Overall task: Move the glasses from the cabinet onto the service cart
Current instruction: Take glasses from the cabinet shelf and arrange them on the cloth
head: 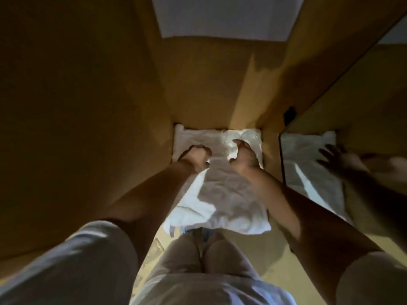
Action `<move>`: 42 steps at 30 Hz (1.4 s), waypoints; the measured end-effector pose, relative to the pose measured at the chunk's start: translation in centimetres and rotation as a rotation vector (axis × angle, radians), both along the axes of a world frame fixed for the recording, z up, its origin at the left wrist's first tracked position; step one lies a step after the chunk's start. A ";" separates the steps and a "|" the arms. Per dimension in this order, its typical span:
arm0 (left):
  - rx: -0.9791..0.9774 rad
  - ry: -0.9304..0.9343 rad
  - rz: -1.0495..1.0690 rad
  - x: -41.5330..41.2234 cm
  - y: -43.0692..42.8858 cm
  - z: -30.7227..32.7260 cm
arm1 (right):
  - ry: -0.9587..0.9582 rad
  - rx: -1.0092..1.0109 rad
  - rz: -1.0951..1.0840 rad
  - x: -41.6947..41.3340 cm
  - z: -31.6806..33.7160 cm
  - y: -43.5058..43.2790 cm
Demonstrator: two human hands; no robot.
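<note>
Curling over rumpled white cloth [222, 194] — hands [196, 158] [245, 158]

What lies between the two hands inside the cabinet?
Head view: the white cloth lies between the left hand and the right hand, with a blurred shiny patch farther back.

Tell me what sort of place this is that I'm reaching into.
Likely inside a wooden cabinet: its tan walls close in on both sides, a white cloth lines the shelf, and the left hand and right hand reach deep in.
</note>
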State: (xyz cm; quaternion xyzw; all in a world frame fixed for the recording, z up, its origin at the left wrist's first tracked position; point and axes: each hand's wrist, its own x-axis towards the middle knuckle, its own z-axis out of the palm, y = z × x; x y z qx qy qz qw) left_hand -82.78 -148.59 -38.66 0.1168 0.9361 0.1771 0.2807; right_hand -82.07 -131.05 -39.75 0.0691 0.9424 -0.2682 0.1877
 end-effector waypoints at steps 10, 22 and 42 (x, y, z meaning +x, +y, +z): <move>-0.068 0.071 -0.235 -7.0 2.2 -8.9 | -0.015 -0.064 -0.274 -0.8 -9.2 4.0; 0.041 0.103 -0.292 -12.5 5.4 -16.9 | 0.024 -0.068 -0.373 -5.8 -17.4 5.1; -0.154 0.193 -0.493 -14.9 9.4 -26.2 | -0.224 0.214 -0.306 -12.0 -26.8 6.6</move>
